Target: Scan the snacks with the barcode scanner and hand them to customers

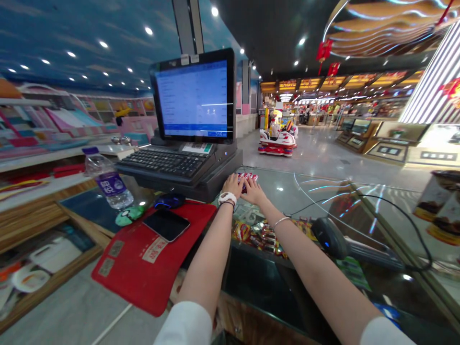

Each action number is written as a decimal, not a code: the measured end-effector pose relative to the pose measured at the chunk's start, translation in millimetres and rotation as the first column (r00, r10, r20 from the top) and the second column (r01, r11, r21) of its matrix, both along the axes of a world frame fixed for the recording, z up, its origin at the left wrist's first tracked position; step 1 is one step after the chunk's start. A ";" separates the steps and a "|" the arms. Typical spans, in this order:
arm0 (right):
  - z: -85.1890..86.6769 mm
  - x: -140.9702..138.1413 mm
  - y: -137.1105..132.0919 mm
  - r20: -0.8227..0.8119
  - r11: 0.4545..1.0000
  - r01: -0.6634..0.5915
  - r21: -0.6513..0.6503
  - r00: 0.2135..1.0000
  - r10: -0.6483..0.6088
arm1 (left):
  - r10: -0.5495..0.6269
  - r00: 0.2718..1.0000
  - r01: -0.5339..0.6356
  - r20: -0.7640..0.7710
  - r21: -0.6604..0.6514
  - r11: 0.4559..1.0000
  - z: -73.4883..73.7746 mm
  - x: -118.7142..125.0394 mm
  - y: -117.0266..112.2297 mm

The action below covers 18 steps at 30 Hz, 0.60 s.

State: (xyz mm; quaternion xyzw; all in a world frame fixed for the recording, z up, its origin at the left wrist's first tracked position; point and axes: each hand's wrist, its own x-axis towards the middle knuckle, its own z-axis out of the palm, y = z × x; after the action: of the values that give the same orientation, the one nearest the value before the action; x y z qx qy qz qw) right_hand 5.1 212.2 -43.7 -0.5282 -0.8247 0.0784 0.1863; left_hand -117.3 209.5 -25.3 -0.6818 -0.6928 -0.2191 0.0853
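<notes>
Both my arms reach forward over a glass counter point(309, 191). My left hand point(233, 184), with a white watch on its wrist, and my right hand point(253, 190) rest together on a small red and white packet point(247, 178) lying on the glass beside the till. Fingers of both hands lie on or around the packet; how firmly they grip it is unclear. Right beside my left hand stands the cash register point(187, 167) with its keyboard and lit blue screen point(194, 98).
A red mat point(143, 268) carries a dark phone point(166, 224) and a mouse point(169, 201). A water bottle point(108, 179) lies to the left. A barcode scanner point(332, 237) with its cable sits to the right. Snack packets point(258, 235) show under the glass.
</notes>
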 end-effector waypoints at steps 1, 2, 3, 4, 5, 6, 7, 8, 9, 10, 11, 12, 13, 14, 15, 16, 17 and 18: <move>-0.7 0.2 1.7 0.007 1.000 -0.004 -0.008 1.000 0.004 | 0.000 1.000 0.000 -0.011 -0.028 1.000 -1.0 -0.1 0.8; -1.8 0.5 3.5 0.015 1.000 -0.010 -0.015 1.000 0.011 | -0.010 1.000 0.008 -0.027 -0.057 0.998 -2.0 -0.4 1.4; -3.0 0.8 5.2 0.025 1.000 -0.017 -0.020 1.000 0.018 | -0.030 0.998 0.026 -0.048 -0.086 0.996 -3.0 -0.7 2.0; -4.2 1.0 6.7 0.034 0.999 -0.024 -0.021 0.999 0.025 | -0.058 0.996 0.050 -0.074 -0.110 0.993 -3.9 -1.1 2.6; -5.2 1.3 8.0 0.042 0.999 -0.029 -0.017 0.999 0.030 | -0.091 0.991 0.077 -0.102 -0.129 0.989 -4.4 -1.4 2.9; -6.0 1.5 9.0 0.051 0.999 -0.032 -0.013 0.998 0.032 | -0.121 0.984 0.101 -0.132 -0.143 0.984 -4.7 -1.6 3.1; -6.3 1.8 9.5 0.059 0.999 -0.033 -0.010 0.998 0.034 | -0.140 0.977 0.116 -0.159 -0.151 0.982 -4.6 -1.7 3.1; -6.1 2.0 9.5 0.066 0.999 -0.034 -0.009 0.997 0.034 | -0.152 0.972 0.125 -0.181 -0.154 0.980 -4.2 -1.7 2.8; -5.5 2.2 9.0 0.072 0.999 -0.034 -0.011 0.997 0.034 | -0.160 0.967 0.130 -0.199 -0.154 0.979 -3.6 -1.7 2.1; -4.6 2.4 8.0 0.076 0.999 -0.036 -0.015 0.996 0.037 | -0.167 0.963 0.136 -0.211 -0.155 0.978 -2.6 -1.6 1.1; -3.5 2.7 6.5 0.078 0.999 -0.041 -0.021 0.996 0.043 | -0.172 0.962 0.140 -0.212 -0.157 0.978 -1.6 -1.4 -0.3; -2.4 3.0 4.6 0.076 0.999 -0.046 -0.027 0.996 0.048 | -0.170 0.965 0.140 -0.201 -0.156 0.978 -0.5 -1.2 -2.1; -1.5 3.5 2.3 0.072 0.998 -0.051 -0.032 0.996 0.053 | -0.160 0.971 0.133 -0.180 -0.153 0.979 0.6 -0.8 -4.3; -0.8 4.0 -0.5 0.068 0.998 -0.054 -0.036 0.996 0.056 | -0.143 0.978 0.120 -0.150 -0.151 0.981 1.6 -0.2 -7.0; -0.5 4.6 -3.7 0.064 0.998 -0.054 -0.040 0.996 0.056 | -0.122 0.986 0.104 -0.117 -0.150 0.983 2.5 0.5 -10.2; -0.6 5.5 -7.4 0.063 0.998 -0.050 -0.042 0.997 0.053 | -0.102 0.991 0.088 -0.087 -0.151 0.985 3.1 1.4 -14.0; -0.9 6.6 -11.7 0.064 0.998 -0.046 -0.042 0.997 0.048 | -0.088 0.994 0.077 -0.064 -0.155 0.985 3.5 2.4 -18.3; -1.4 8.0 -16.7 0.068 0.998 -0.042 -0.039 0.997 0.045 | -0.079 0.996 0.070 -0.048 -0.160 0.985 3.7 3.6 -23.1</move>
State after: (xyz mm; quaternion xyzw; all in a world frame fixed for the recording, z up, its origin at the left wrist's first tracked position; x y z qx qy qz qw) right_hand 13.1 195.5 -45.1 -0.5160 -0.8403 0.0797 0.1461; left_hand -113.6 186.4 -21.6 -0.7175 -0.6795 -0.1476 0.0415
